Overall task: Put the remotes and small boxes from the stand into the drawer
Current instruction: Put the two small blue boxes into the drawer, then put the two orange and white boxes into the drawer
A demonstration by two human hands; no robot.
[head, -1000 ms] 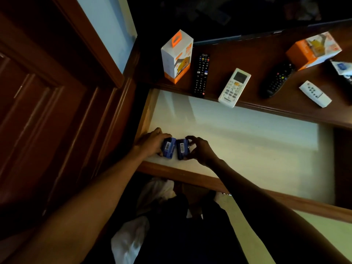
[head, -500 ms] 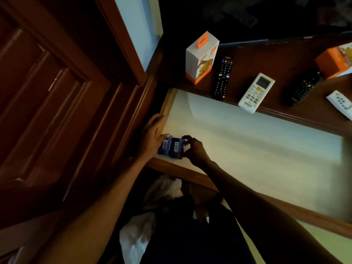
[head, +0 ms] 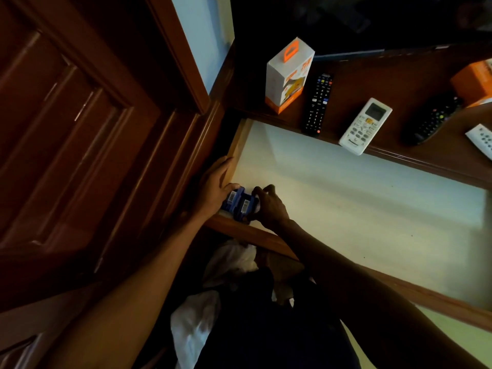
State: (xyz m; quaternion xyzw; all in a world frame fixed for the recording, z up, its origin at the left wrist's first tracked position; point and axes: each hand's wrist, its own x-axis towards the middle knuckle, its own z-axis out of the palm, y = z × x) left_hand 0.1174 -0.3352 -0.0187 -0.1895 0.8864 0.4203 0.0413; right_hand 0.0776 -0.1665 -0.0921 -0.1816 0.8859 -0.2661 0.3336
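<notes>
Two small blue boxes [head: 239, 205] with barcode labels stand side by side in the near left corner of the open drawer [head: 372, 209]. My left hand [head: 215, 187] rests flat against their left side and the drawer's left wall, fingers apart. My right hand [head: 269, 206] curls around the right box. On the stand [head: 399, 83] behind lie a black remote [head: 318, 103], a white remote [head: 366, 126], a second black remote [head: 432, 118], another white remote [head: 482, 139], a white-and-orange box [head: 288, 75] and an orange box [head: 475, 83].
A dark wooden door [head: 80, 129] and its frame stand close on the left. The drawer's wooden front rail [head: 292, 251] runs under my forearms. A dark screen sits at the back of the stand.
The two blue boxes have slid together into the drawer's near left corner. My left hand has opened and moved to the drawer's left wall. The view has shifted to the left.
</notes>
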